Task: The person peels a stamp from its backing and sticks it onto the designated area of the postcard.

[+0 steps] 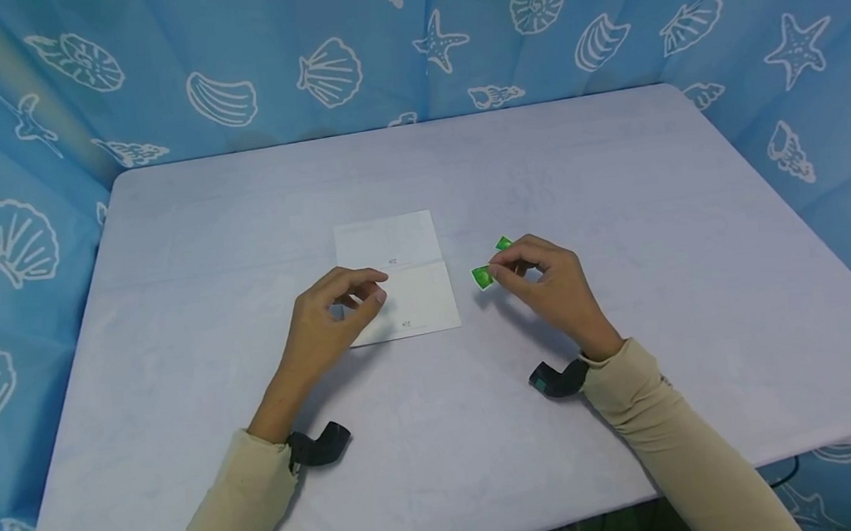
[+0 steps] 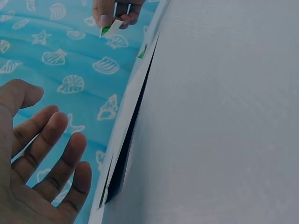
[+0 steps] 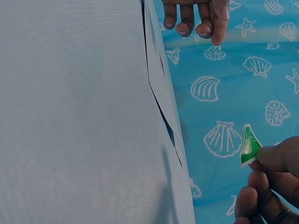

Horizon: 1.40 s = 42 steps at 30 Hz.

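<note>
From afar I see the left hand (image 1: 322,317), fingers apart, over a creased white paper sheet (image 1: 420,295), and the right hand (image 1: 553,280) pinching a small flat green-and-white piece (image 1: 481,277) to the sheet's right.

The right hand (image 3: 275,179) pinches a green-and-white piece (image 3: 249,146), the left hand (image 3: 204,17) to its left. A blue curtain (image 3: 201,123) hangs on the far side of the white table (image 3: 79,116).
</note>
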Available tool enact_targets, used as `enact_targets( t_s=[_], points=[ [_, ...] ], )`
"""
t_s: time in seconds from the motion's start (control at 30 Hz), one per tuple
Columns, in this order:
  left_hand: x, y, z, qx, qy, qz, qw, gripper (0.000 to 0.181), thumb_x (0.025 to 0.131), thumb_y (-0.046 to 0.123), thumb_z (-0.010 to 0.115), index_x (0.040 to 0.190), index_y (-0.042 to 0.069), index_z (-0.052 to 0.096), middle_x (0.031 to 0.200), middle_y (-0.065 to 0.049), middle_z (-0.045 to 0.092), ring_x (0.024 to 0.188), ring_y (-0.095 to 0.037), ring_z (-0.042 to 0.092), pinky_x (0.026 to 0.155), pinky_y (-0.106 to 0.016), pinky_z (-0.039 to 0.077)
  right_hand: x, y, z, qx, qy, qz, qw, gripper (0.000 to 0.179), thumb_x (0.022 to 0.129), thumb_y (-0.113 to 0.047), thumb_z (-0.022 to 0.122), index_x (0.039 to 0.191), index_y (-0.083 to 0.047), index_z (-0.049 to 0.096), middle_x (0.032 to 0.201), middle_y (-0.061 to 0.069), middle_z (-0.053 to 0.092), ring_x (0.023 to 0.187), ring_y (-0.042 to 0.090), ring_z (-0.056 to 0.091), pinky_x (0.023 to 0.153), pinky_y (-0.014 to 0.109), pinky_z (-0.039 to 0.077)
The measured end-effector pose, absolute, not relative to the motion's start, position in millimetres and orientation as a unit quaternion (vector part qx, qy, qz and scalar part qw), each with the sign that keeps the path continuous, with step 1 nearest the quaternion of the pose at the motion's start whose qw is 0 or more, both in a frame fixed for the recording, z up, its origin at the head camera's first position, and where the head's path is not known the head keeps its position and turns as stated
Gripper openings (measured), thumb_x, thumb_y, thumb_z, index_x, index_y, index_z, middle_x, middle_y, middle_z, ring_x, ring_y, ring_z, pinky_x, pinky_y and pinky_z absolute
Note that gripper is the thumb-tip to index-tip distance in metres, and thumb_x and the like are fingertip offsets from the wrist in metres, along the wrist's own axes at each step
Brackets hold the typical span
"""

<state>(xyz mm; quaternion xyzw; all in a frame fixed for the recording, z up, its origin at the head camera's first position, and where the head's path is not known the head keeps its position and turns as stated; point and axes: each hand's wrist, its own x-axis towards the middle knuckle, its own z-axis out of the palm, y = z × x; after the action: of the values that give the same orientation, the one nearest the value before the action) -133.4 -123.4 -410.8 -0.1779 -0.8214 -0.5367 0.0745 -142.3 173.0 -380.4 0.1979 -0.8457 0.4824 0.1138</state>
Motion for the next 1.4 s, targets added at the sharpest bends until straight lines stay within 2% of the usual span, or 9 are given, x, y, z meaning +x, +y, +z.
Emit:
enact_targets(
  t_s=[0.17, 0.27, 0.57, 1.4],
  points=[
    [-127.7, -118.8, -401.4, -0.173, -0.82, -0.54, 0.073, 0.021, 0.095, 0.009, 0.069, 0.115, 0.005, 0.072, 0.1, -0.005, 0.068, 0.094, -0.016, 0.061, 0.081, -0.041, 0.053, -140.9, 171.3, -380.1, 0.198, -0.847, 0.48, 0.118, 0.006, 0.089, 0.004, 0.072, 0.094, 0.003, 0.074, 0.087, 0.01, 0.067, 0.078, 0.014, 0.056, 0.071, 0.036, 0.048],
    [-127.6, -118.5, -402.7, -0.173, -0.817, -0.546, 0.071, 0.021, 0.095, 0.007, 0.069, 0.115, 0.004, 0.072, 0.1, -0.007, 0.068, 0.094, -0.017, 0.061, 0.081, -0.043, 0.053, -139.6, 169.5, -379.0, 0.196, -0.847, 0.48, 0.12, 0.006, 0.089, 0.005, 0.072, 0.094, 0.003, 0.074, 0.087, 0.011, 0.067, 0.078, 0.014, 0.055, 0.07, 0.037, 0.048],
    [-134.5, -123.5, -415.8, -0.185, -0.815, -0.545, 0.075, 0.02, 0.096, 0.021, 0.07, 0.115, 0.017, 0.073, 0.102, 0.007, 0.067, 0.095, -0.008, 0.061, 0.081, -0.036, 0.053, -136.7, 160.8, -377.4, 0.201, -0.841, 0.489, 0.118, 0.006, 0.088, 0.006, 0.072, 0.093, 0.003, 0.074, 0.086, 0.011, 0.067, 0.078, 0.016, 0.055, 0.07, 0.042, 0.048],
    [-132.9, -120.3, -415.6, -0.188, -0.815, -0.543, 0.072, 0.017, 0.096, 0.022, 0.069, 0.113, 0.022, 0.074, 0.1, 0.01, 0.067, 0.094, -0.007, 0.061, 0.081, -0.034, 0.053, -132.9, 154.8, -378.1, 0.208, -0.837, 0.491, 0.12, 0.005, 0.088, 0.004, 0.073, 0.093, 0.002, 0.074, 0.087, 0.01, 0.067, 0.077, 0.015, 0.055, 0.071, 0.045, 0.049]
  ],
)
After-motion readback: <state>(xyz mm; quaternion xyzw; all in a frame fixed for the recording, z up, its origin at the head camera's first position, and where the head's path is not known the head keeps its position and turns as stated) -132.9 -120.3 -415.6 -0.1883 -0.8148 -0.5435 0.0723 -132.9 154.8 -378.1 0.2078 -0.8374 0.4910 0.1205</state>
